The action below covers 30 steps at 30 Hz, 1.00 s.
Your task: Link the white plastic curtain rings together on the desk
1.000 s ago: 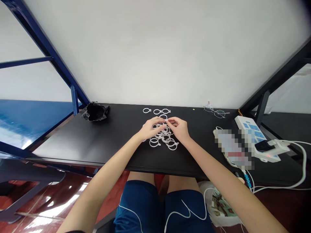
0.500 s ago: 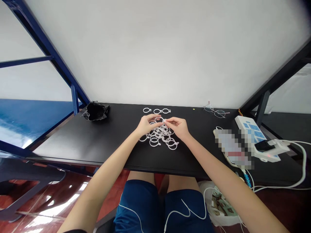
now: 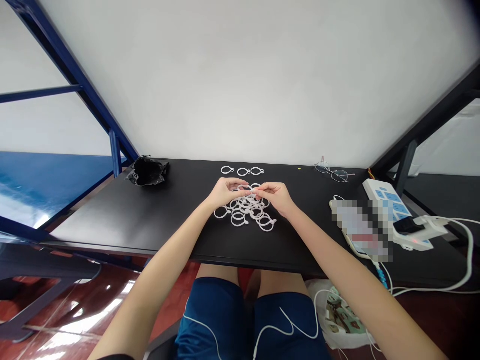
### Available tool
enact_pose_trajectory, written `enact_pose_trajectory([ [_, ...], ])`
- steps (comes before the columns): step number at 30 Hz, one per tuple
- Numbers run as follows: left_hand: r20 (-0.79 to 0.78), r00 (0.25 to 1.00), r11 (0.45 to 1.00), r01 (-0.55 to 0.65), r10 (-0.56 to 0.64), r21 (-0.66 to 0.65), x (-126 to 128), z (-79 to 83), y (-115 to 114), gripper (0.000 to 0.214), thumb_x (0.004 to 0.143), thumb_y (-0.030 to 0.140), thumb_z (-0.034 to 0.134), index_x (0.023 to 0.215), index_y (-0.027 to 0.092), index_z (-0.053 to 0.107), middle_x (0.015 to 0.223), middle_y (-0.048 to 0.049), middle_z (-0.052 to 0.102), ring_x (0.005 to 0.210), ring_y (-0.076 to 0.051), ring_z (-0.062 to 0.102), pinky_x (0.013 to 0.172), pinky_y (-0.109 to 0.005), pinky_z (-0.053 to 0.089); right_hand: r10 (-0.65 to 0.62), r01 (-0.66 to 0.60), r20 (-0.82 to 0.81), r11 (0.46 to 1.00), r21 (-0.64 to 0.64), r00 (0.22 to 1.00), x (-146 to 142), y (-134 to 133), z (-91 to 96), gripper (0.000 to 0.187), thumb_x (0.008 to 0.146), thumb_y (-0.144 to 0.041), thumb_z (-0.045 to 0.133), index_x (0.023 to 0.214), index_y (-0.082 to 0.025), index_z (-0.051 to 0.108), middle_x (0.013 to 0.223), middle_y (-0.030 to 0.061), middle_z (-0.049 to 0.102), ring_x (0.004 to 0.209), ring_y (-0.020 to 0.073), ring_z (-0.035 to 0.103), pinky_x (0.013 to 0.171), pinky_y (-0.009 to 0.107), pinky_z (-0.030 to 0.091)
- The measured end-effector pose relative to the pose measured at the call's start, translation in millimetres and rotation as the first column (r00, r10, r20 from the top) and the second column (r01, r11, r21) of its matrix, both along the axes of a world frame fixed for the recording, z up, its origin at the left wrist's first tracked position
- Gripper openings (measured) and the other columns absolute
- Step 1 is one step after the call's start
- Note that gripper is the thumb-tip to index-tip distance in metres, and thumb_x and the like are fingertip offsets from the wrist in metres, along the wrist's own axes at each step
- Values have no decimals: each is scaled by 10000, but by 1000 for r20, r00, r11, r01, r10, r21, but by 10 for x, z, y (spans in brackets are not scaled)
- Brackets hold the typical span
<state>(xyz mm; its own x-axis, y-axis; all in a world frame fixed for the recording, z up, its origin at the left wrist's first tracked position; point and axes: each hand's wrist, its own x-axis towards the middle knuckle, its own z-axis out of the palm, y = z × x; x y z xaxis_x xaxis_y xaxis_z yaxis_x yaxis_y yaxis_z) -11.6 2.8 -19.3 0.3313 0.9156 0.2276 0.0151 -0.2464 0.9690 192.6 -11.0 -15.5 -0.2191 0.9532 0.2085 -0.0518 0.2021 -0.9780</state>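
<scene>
Between my two hands is a white curtain ring (image 3: 245,186) with a small eyelet, held just over the pile. The fingers and thumb of my left hand (image 3: 224,193) are closed around its left side. My right hand (image 3: 276,197) pinches the ring's right side near the eyelet, where the fingertips hide the detail. Below both hands lies a loose heap of white rings (image 3: 239,226), several overlapping, partly covered by the fingers. Three more rings (image 3: 243,175) lie in a row behind the heap, near the wall.
On the black table (image 3: 157,215), a crumpled black bag (image 3: 161,175) stands at the back left. Eyeglasses (image 3: 339,176) lie at the back right. A phone (image 3: 356,230), a power strip (image 3: 386,197) and white cables (image 3: 470,250) occupy the right end.
The held ring has dropped slightly and tilted flatter between my fingers. My left hand has shifted a little left, and both hands keep their grip.
</scene>
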Motion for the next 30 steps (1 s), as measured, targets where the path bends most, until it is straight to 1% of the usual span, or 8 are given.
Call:
enact_pose_trajectory([
  [5,24,1000,1000,18,-17,-25,8,1,4,479,647,402,845,1007,113,716,919,-113,719,929,-267,670,804,-388,557,-41,40,-15,999,-29,999,2,-5,31,331,602,-463,842,728,-175,736,671,31,716,603,150,663,660,315,572],
  [9,20,1000,1000,-10,10,1,10,-9,21,484,667,408,834,1037,124,703,1061,-133,714,984,-277,670,906,-431,532,-118,112,-63,990,-91,991,16,37,44,404,658,-561,779,753,-172,731,712,47,717,602,136,651,644,296,583],
  [11,-21,999,999,-24,25,28,0,-14,33,485,691,410,818,1070,133,695,1094,-134,708,1017,-278,661,935,-435,517,-157,148,-83,984,-102,984,31,63,34,417,680,-577,759,739,-166,724,701,51,707,584,127,633,618,282,579],
  [13,-86,995,997,-36,42,75,-13,-16,44,470,710,416,802,1078,143,697,1113,-129,702,1026,-278,654,926,-429,517,-184,173,-96,979,-106,978,46,82,21,415,691,-576,754,727,-164,719,686,49,697,565,121,617,589,272,570],
  [16,-181,980,987,-51,79,153,-28,-11,54,420,727,432,778,1047,166,715,1130,-111,697,1033,-276,645,902,-411,517,-215,204,-103,973,-112,971,57,87,9,409,695,-571,753,713,-165,715,677,48,688,560,122,610,555,263,558],
  [19,-264,958,978,-64,116,196,-32,-8,54,401,739,449,759,1037,183,721,1114,-93,705,1045,-271,639,921,-408,497,-227,215,-96,970,-117,969,50,80,11,405,693,-567,757,708,-164,715,669,48,682,564,122,610,531,248,548],
  [24,-357,928,981,-42,108,188,-37,-45,71,415,735,487,751,1040,208,724,1117,-80,708,1062,-277,634,939,-406,477,-232,225,-53,968,-112,971,33,77,12,413,689,-576,753,705,-166,714,669,52,686,562,125,610,516,243,545],
  [30,-368,925,984,-35,98,174,-53,-75,90,440,716,495,763,1049,211,718,1131,-85,704,1083,-295,631,932,-419,480,-239,235,-37,968,-92,970,36,86,-11,420,682,-591,750,704,-173,717,691,61,695,587,134,619,505,239,543],
])
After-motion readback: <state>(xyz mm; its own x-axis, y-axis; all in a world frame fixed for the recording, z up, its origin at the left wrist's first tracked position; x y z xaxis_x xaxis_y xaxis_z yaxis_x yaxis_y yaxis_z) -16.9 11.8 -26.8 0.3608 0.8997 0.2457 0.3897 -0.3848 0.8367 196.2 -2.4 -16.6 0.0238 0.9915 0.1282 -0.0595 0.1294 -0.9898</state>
